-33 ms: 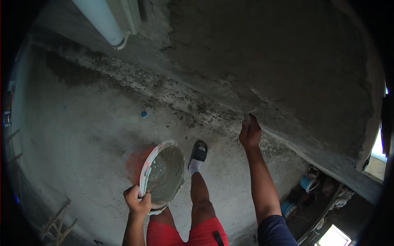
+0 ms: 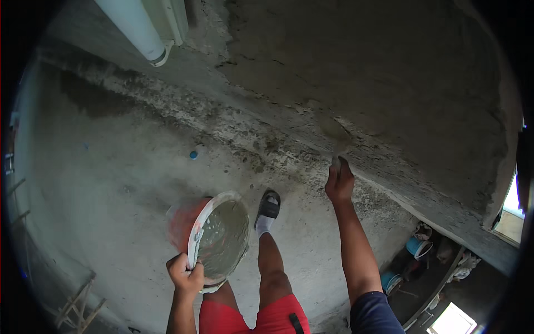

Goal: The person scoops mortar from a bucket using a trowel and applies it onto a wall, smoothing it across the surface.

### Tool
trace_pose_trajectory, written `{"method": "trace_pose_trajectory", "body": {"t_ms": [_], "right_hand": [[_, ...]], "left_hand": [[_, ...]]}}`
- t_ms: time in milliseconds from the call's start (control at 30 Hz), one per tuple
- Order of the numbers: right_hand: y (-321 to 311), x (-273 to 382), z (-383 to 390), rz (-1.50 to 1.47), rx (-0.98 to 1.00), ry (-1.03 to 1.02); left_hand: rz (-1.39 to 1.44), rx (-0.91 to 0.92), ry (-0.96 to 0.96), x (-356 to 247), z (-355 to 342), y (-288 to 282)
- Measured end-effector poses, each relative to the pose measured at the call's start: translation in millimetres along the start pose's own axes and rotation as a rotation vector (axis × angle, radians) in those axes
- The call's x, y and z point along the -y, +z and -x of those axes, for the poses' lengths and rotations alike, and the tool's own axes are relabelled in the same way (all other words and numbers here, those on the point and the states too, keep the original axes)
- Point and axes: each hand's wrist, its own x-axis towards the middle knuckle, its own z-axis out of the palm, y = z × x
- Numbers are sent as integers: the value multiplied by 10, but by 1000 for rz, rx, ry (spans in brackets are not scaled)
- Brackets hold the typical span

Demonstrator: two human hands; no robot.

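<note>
From the head camera, the left hand (image 2: 185, 274) is closed around the rim of an orange bucket (image 2: 214, 239) with a pale rim, tilted so its mouth faces up at the camera; grey wet mortar fills it. The bucket hangs low in the picture, just left of the person's raised leg, over the rough concrete floor (image 2: 111, 183).

The right hand (image 2: 339, 181) reaches forward and is gripped shut on a small trowel (image 2: 336, 146), whose blade presses against the grey plastered wall (image 2: 378, 72); the blade is mortar-coloured and hard to separate from the wall, and the handle is hidden inside the fist.

A foot in a black sandal (image 2: 268, 206) and white sock is lifted toward the wall base. A white pipe (image 2: 136, 30) runs down at the top left, cut off by the frame. A small blue cap (image 2: 193, 155) lies on the floor near the wall base. At the lower right, blue buckets (image 2: 414, 245) stand far below among clutter too small to identify. No labels or signs are readable anywhere. The dark fisheye rim hides the corners.
</note>
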Motion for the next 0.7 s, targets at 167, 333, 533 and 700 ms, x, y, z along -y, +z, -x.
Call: {"method": "trace_pose_trajectory", "body": {"t_ms": [167,333,533,700], "right_hand": [[-194,-96,456,-72,99,108],[-338,442,139,-2,23,-267],[-128,482,-341,121,-97,-382],[-179,112,-114,305,28,-274]], "left_hand": [[16,-7,-47,22,37,-85],[44,-9,-34,31,17,-78],[53,2,46,12,-38,-5],[53,23,30,48,7,-33]]}}
